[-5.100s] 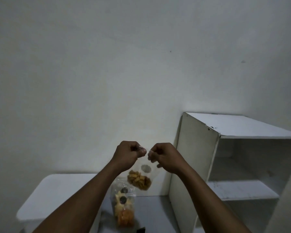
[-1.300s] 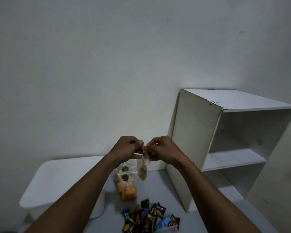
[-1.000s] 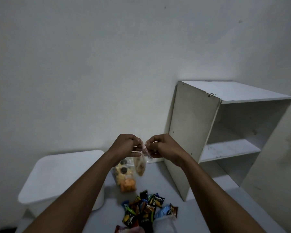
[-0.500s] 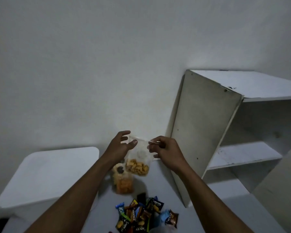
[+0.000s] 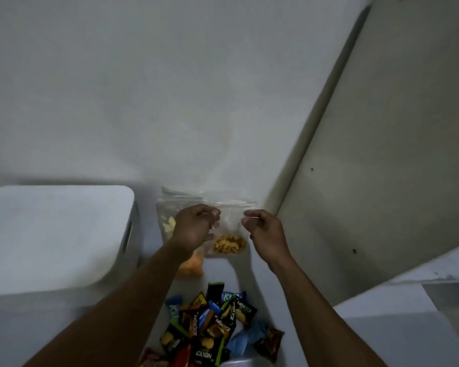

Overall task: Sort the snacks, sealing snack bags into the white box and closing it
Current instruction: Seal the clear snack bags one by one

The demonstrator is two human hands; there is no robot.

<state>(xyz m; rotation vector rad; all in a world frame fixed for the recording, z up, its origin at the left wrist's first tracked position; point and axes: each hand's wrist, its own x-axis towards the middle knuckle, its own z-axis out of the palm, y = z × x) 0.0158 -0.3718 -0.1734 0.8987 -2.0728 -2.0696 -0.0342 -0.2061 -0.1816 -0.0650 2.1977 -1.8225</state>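
Between my hands hangs a clear zip bag (image 5: 231, 223) with yellow snack pieces at its bottom. My left hand (image 5: 195, 229) pinches the bag's upper left part. My right hand (image 5: 263, 230) pinches its upper right part. The bag is low, just in front of the wall and beside two other clear bags: one with pale pieces (image 5: 167, 223) and one with orange pieces (image 5: 191, 266), both partly hidden by my left wrist. The white box (image 5: 59, 234) stands to the left with its lid on.
A pile of several small wrapped snacks (image 5: 212, 324) lies on the floor between my forearms. A white shelf unit (image 5: 382, 181) stands close on the right, its side panel next to my right hand. The wall is straight ahead.
The view has tipped down and closer. My hands have lowered the bag of yellow pieces toward the other bags by the wall. My left hand, spread half a second ago, has closed on the bag.
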